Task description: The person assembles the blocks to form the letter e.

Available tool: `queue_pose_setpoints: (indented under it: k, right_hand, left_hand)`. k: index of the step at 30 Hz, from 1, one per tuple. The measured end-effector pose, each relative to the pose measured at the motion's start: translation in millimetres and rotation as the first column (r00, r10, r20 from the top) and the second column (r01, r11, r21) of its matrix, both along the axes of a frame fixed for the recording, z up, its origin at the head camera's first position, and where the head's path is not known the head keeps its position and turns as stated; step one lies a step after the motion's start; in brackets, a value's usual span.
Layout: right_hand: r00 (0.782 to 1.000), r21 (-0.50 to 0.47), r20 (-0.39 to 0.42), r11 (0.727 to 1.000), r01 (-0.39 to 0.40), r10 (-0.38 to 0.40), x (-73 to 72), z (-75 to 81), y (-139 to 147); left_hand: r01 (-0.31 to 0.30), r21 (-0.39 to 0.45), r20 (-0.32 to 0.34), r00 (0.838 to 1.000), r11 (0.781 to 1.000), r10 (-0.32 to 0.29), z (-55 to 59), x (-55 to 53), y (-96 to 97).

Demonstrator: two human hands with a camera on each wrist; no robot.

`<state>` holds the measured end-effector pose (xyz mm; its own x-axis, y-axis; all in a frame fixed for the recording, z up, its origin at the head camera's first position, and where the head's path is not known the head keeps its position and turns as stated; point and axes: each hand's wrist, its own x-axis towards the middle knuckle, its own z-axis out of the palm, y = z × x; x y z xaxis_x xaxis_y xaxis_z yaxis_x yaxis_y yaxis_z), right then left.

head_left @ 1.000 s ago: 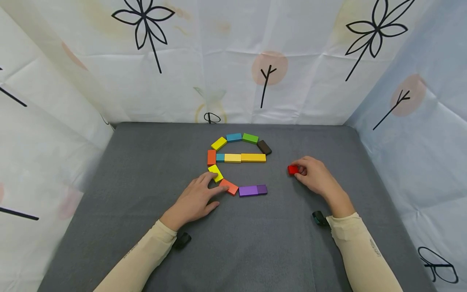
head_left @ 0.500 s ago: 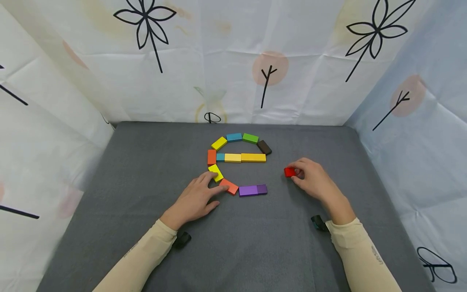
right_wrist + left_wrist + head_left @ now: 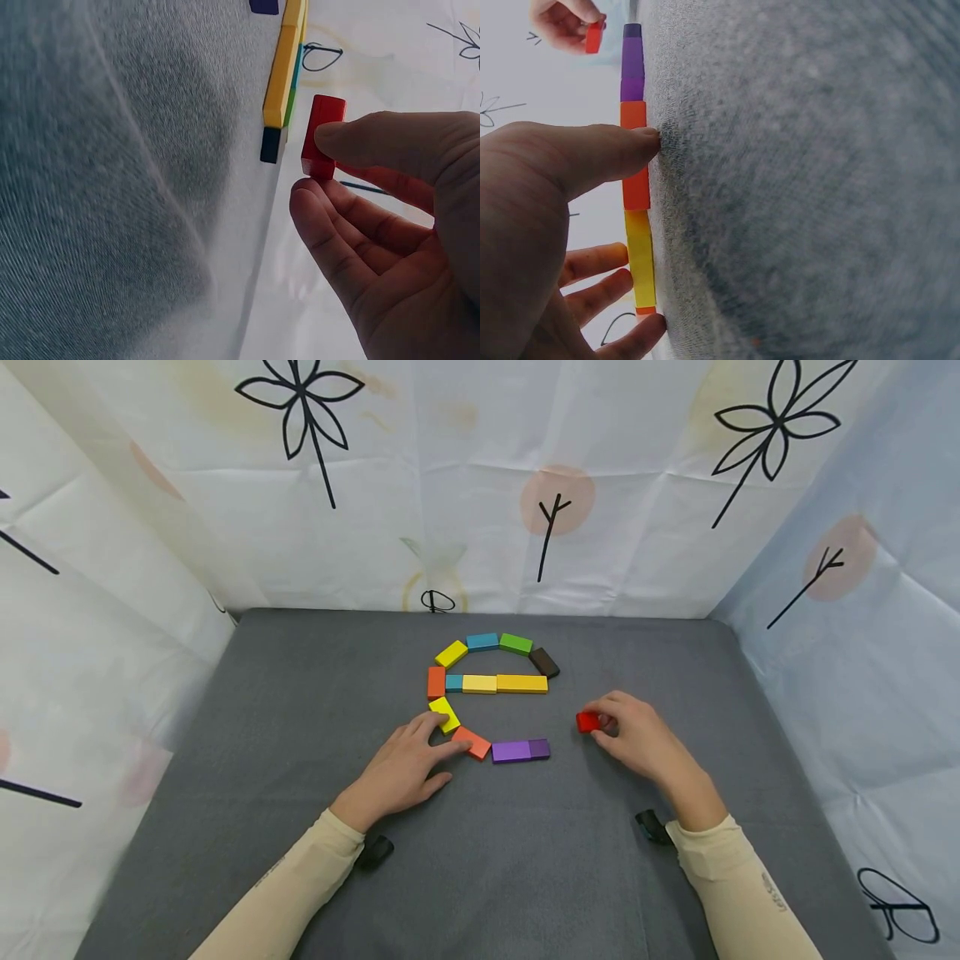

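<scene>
Between thumb and fingers, my right hand (image 3: 636, 737) pinches a small red block (image 3: 324, 135), held above the cloth to the right of the laid-out shape. My left hand (image 3: 397, 770) rests at the shape's lower left, fingers spread and relaxed. Its fingertips touch the tilted yellow block (image 3: 444, 715) and the orange block (image 3: 472, 743). A purple block (image 3: 511, 752) lies beside the orange one, with a dark purple block (image 3: 539, 749) at its right end. In the left wrist view, the thumb overlaps the orange block's side.
The shape continues upward with a red-orange block (image 3: 437, 683), a yellow block (image 3: 452, 654), a blue block (image 3: 482, 642), a green block (image 3: 516, 644) and a dark brown block (image 3: 544, 662). A long yellow block (image 3: 522, 684) ends the middle row. Patterned white cloth (image 3: 480, 485) walls the grey table (image 3: 525, 877).
My right hand has carried the red block left and slightly toward the person, closer to the purple row's end. The left hand and the laid blocks have stayed in place.
</scene>
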<state>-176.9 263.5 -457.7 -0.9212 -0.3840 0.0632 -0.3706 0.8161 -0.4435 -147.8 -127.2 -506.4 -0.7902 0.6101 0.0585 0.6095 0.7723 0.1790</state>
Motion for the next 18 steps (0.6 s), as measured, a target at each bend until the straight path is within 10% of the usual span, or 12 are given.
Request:
queue_pose_setpoints:
  k: [18]
  right_hand:
    - [0.998,0.004,0.009,0.998,-0.058,0.058,8.2,-7.4,-16.8]
  left_hand:
    - [-0.004,-0.009,0.001,1.000,1.000,0.004,0.4,0.1,0.4]
